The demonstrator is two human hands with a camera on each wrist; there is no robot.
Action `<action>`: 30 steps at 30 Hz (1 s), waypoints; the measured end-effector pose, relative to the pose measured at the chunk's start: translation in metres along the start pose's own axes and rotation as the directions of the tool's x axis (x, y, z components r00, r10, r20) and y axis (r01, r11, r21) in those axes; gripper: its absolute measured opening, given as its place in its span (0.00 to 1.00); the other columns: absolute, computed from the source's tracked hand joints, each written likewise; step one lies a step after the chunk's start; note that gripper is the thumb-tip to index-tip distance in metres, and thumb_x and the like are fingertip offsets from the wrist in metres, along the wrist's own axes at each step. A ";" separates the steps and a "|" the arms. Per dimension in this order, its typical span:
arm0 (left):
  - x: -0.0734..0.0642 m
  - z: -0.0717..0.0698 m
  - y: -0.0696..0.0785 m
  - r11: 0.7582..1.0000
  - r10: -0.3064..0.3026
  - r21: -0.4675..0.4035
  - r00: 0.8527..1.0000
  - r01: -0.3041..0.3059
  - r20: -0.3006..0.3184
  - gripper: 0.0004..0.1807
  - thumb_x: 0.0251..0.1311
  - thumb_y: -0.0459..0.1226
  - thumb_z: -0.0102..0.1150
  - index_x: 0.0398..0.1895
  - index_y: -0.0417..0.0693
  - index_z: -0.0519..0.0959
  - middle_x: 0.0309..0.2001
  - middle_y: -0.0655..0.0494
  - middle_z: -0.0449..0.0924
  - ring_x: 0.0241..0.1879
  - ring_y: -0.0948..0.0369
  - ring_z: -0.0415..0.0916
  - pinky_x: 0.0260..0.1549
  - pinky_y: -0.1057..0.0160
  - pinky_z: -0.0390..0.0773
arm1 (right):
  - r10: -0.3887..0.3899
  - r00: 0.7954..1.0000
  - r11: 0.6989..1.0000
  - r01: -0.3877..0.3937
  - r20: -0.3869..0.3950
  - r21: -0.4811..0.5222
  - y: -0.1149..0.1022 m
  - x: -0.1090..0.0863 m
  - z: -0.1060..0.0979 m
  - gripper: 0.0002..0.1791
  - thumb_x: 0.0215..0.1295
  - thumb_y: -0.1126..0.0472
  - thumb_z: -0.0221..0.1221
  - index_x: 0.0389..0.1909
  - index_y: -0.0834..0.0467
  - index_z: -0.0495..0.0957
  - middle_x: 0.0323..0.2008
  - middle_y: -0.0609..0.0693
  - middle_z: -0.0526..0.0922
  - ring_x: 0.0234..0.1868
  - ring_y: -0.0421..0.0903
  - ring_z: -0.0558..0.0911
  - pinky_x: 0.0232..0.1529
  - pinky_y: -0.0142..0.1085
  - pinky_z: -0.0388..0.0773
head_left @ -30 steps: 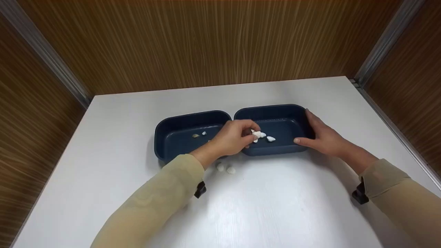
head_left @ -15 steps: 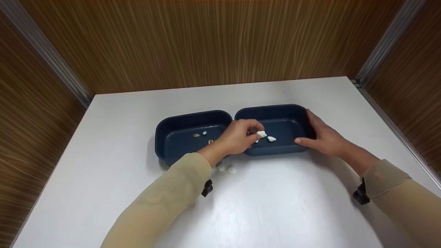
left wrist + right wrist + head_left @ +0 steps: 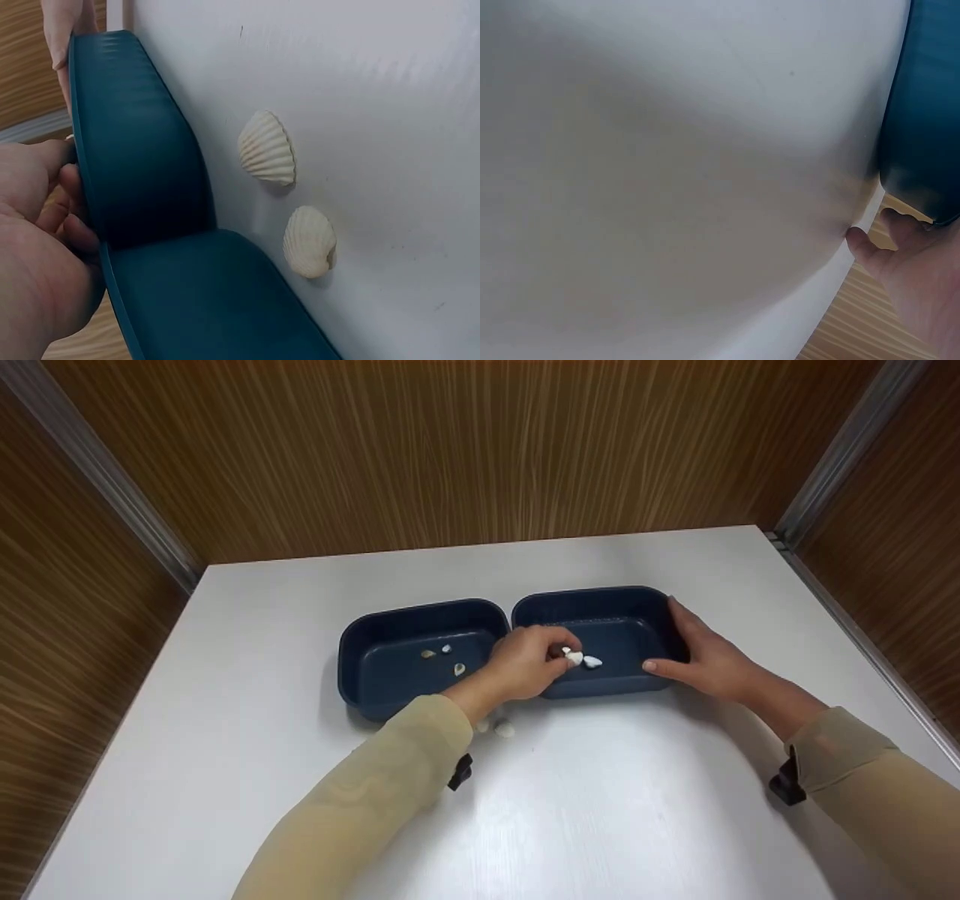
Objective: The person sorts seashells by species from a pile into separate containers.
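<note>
In the head view, my left hand (image 3: 529, 664) reaches into the right dark blue bin (image 3: 600, 686), its thumb and fingers pinching a white seashell (image 3: 574, 658). A second white seashell (image 3: 592, 662) lies just right of the fingertips. My right hand (image 3: 709, 656) holds that bin by its right end, the thumb at the near rim and the fingers along the end wall. In the left wrist view the bin wall hides the tips of my left hand (image 3: 45, 232). The right wrist view catches part of my right hand (image 3: 915, 270) beside the bin's corner.
Left of it, nearly touching, stands a matching blue bin (image 3: 360, 690) with a few small shells (image 3: 459, 668) inside. Two ribbed white shells (image 3: 268, 148) lie on the white table (image 3: 600, 795) before the bins. Wood-grain panels (image 3: 480, 450) enclose the table's back and sides.
My left hand has shifted slightly right within the right bin, towards the shell lying there. More of the left bin's shells now show. My right hand has stayed in place.
</note>
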State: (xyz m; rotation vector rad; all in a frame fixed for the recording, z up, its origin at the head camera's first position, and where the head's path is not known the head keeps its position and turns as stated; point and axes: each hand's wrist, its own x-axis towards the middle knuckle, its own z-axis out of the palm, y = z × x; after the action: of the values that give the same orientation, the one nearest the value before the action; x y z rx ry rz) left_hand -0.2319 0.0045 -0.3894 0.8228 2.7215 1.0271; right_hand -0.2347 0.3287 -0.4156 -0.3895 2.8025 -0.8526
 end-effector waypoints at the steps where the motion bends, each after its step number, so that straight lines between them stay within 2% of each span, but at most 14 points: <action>1: 0.000 0.000 0.000 1.000 -0.006 0.013 1.000 0.006 0.002 0.13 0.76 0.41 0.64 0.59 0.55 0.86 0.46 0.62 0.88 0.45 0.66 0.82 0.48 0.62 0.78 | 0.000 1.000 1.000 0.000 0.001 -0.003 0.000 0.000 0.000 0.65 0.71 0.35 0.64 0.86 0.55 0.26 0.85 0.63 0.32 0.84 0.67 0.39 0.78 0.68 0.43; 5: 0.001 0.000 0.002 1.000 -0.014 0.026 1.000 0.014 0.003 0.16 0.75 0.41 0.65 0.62 0.55 0.85 0.47 0.63 0.89 0.47 0.66 0.83 0.50 0.60 0.78 | 0.000 1.000 1.000 0.000 0.000 -0.002 0.000 0.000 0.000 0.65 0.71 0.35 0.64 0.85 0.56 0.26 0.85 0.63 0.32 0.84 0.67 0.39 0.78 0.68 0.43; 9: 0.000 0.000 0.001 1.000 -0.013 -0.007 1.000 0.013 -0.006 0.17 0.74 0.40 0.65 0.64 0.54 0.84 0.47 0.63 0.89 0.47 0.67 0.84 0.52 0.61 0.78 | -0.009 1.000 1.000 0.009 -0.006 0.001 0.000 0.000 0.000 0.65 0.71 0.36 0.64 0.86 0.56 0.26 0.85 0.64 0.33 0.84 0.67 0.40 0.78 0.68 0.44; 14: -0.002 -0.002 -0.001 0.995 -0.003 -0.097 0.999 -0.001 -0.034 0.16 0.74 0.38 0.65 0.63 0.51 0.84 0.48 0.59 0.88 0.47 0.65 0.83 0.50 0.64 0.79 | -0.014 1.000 1.000 0.014 -0.008 -0.003 0.000 0.000 0.000 0.65 0.71 0.36 0.65 0.86 0.56 0.27 0.85 0.64 0.33 0.84 0.67 0.40 0.78 0.68 0.44; 19: -0.007 -0.009 -0.001 0.981 0.022 -0.191 0.999 -0.030 -0.043 0.16 0.75 0.35 0.64 0.63 0.46 0.83 0.47 0.55 0.87 0.44 0.63 0.82 0.44 0.67 0.80 | -0.004 1.000 1.000 0.004 -0.007 0.002 -0.001 -0.001 -0.001 0.66 0.71 0.36 0.65 0.86 0.57 0.27 0.85 0.64 0.33 0.84 0.67 0.39 0.78 0.67 0.43; 23: -0.013 -0.016 0.001 0.976 0.024 -0.216 0.999 -0.032 -0.040 0.16 0.76 0.36 0.63 0.63 0.48 0.83 0.45 0.56 0.86 0.42 0.64 0.80 0.42 0.68 0.80 | 0.007 1.000 1.000 -0.007 -0.005 0.001 -0.002 -0.001 -0.002 0.66 0.71 0.35 0.65 0.86 0.56 0.26 0.85 0.64 0.33 0.84 0.68 0.39 0.78 0.68 0.43; 30: -0.032 -0.023 0.000 0.969 0.042 -0.243 0.998 -0.050 -0.040 0.14 0.75 0.37 0.65 0.60 0.48 0.84 0.37 0.60 0.83 0.36 0.65 0.76 0.37 0.68 0.75 | 0.010 1.000 1.000 -0.010 -0.004 -0.008 0.000 -0.001 -0.002 0.65 0.72 0.35 0.64 0.86 0.54 0.26 0.85 0.63 0.32 0.84 0.68 0.39 0.77 0.69 0.43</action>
State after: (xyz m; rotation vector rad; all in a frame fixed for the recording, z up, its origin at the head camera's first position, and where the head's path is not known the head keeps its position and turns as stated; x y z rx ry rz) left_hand -0.2114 -0.0259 -0.3744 0.8346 2.5436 1.3636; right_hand -0.2345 0.3303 -0.4136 -0.3748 2.8093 -0.8416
